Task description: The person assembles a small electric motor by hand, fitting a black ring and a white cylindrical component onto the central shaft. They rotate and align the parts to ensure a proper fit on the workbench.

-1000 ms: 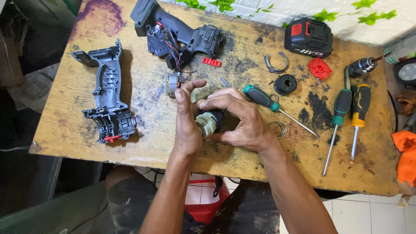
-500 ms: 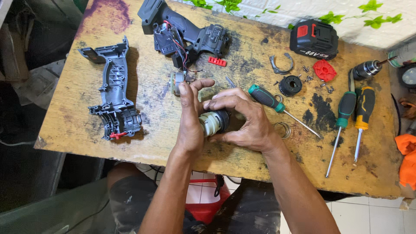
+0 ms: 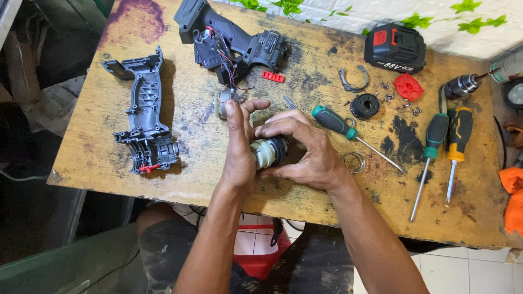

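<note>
Grey plastic and bare metal show a drill well taken apart: one housing half lies empty at the left, the other half sits wired at the table's far edge. Both hands grip the cylindrical gearbox-motor unit above the near edge, left hand cupping, right hand wrapped over it. Screws and battery lie loose, so I judge reassembly remains.

stained wooden table, white-tiled floor
</note>
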